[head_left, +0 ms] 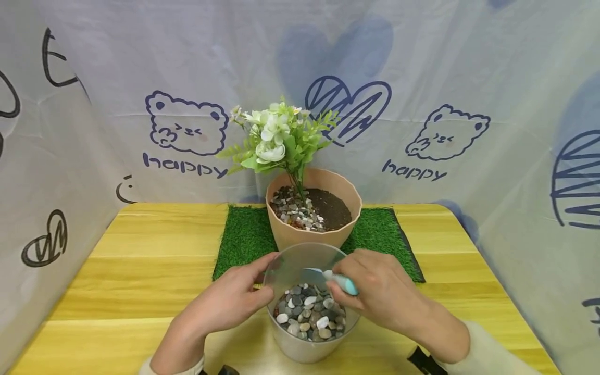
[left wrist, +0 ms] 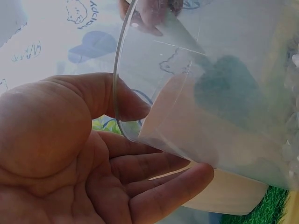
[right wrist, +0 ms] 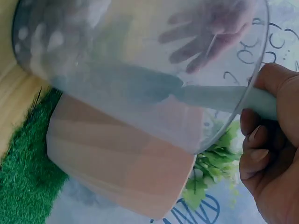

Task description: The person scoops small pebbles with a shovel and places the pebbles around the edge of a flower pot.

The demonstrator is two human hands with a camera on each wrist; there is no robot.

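A clear plastic bucket (head_left: 302, 351) stands near the front of the table, with grey, white and brown pebbles (head_left: 309, 315) in its lower part. My left hand (head_left: 232, 299) holds its left rim, thumb over the edge and fingers along the outer wall in the left wrist view. In my right hand (head_left: 382, 289) is the pale blue handle of a small trowel (head_left: 346, 284), gripped at the bucket's right rim. The trowel's blade (left wrist: 226, 88) shows through the clear wall, inside the bucket and above the pebbles.
Behind the bucket, a peach flowerpot (head_left: 309, 237) sits on a green turf mat (head_left: 246, 237). White artificial flowers (head_left: 274, 133) stand in it, with pebbles over its left part and dark soil (head_left: 333, 208) at right. A printed cloth (head_left: 262, 57) hangs around the wooden table (head_left: 131, 291).
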